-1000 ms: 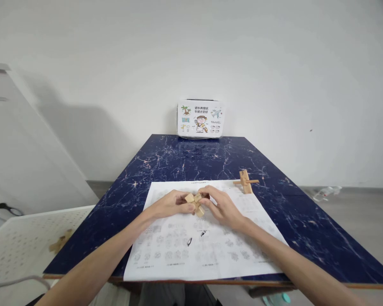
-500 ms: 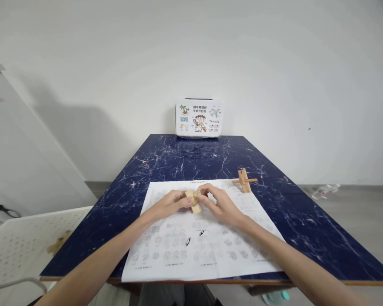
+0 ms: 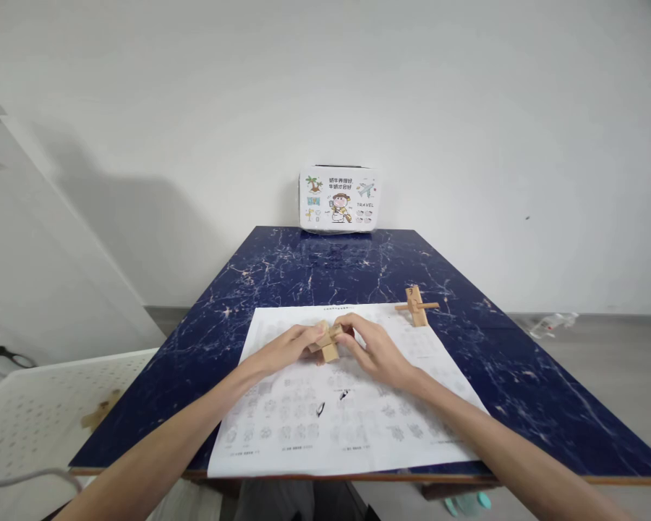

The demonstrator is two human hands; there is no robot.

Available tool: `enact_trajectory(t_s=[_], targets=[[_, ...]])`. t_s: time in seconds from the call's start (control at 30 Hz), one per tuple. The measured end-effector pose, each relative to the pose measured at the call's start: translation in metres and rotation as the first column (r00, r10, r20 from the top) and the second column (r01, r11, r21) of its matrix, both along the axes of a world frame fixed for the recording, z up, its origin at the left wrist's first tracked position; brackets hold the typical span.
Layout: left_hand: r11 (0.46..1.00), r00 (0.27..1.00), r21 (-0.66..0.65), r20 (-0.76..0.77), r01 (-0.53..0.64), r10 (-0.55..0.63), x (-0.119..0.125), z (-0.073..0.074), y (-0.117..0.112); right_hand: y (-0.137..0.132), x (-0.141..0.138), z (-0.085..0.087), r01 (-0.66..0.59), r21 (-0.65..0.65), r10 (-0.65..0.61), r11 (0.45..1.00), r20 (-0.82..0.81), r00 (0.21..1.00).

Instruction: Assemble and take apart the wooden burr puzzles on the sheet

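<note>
A small wooden block puzzle [image 3: 328, 343] is held between both hands above a white printed sheet [image 3: 336, 420] on the dark blue marble-patterned table [image 3: 521, 376]. My left hand [image 3: 285, 348] grips its left side with curled fingers. My right hand [image 3: 369, 347] closes on its right side from above. A second wooden piece, cross-shaped [image 3: 415, 306], lies on the table beyond the sheet's far right corner, apart from both hands.
A white box with cartoon travel pictures [image 3: 338, 200] stands at the table's far edge against the wall. A white perforated tray or cart [image 3: 27, 420] sits low at the left. A bottle [image 3: 553, 323] lies on the floor at the right.
The wooden puzzle has been turned and pressed closer together between the hands; fewer blocks stick out now. Both hands stayed in place over the sheet.
</note>
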State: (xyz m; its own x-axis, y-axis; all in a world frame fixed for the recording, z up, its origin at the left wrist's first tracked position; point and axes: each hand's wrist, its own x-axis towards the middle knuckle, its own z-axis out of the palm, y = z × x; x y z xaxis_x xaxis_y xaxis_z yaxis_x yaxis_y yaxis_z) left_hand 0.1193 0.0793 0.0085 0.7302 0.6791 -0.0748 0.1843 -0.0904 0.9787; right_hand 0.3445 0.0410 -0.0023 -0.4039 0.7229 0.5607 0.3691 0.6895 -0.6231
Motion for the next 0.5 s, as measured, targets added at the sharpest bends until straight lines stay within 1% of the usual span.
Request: enact_trajectory(t_s=[0.07, 0.13, 0.2, 0.27, 0.33, 0.5], targets=[[1.0, 1.0, -0.013, 0.008, 0.01, -0.01, 0.0, -0.0016, 0.0001, 0.0004, 0.0008, -0.0001, -0.003, 0.002, 0.003, 1.0, 0.009, 1.0], [1.0, 1.0, 0.002, -0.002, -0.001, 0.001, 0.0008, -0.0018, -0.0005, 0.0014, 0.0016, -0.0001, -0.006, -0.02, 0.007, 1.0, 0.011, 1.0], [0.997, 0.998, 0.07, -0.037, -0.044, 0.047, 0.0019, -0.0006, -0.0017, 0.0024, 0.0018, 0.0003, 0.005, -0.056, -0.005, 0.998, 0.002, 1.0], [0.982, 0.992, 0.168, -0.077, -0.084, 0.098, 0.003, 0.0016, -0.003, 0.0032, 0.0012, 0.0009, 0.034, -0.082, -0.035, 0.996, -0.009, 0.999], [0.963, 0.985, 0.246, -0.101, -0.109, 0.137, 0.0042, 0.0038, -0.0045, 0.0035, 0.0, 0.0015, 0.062, -0.081, -0.063, 0.995, -0.013, 0.998], [0.917, 0.973, 0.365, -0.1, -0.16, 0.209, 0.0093, 0.0055, -0.0088, 0.0028, -0.0026, 0.003, 0.079, -0.059, -0.081, 0.995, -0.026, 0.996]])
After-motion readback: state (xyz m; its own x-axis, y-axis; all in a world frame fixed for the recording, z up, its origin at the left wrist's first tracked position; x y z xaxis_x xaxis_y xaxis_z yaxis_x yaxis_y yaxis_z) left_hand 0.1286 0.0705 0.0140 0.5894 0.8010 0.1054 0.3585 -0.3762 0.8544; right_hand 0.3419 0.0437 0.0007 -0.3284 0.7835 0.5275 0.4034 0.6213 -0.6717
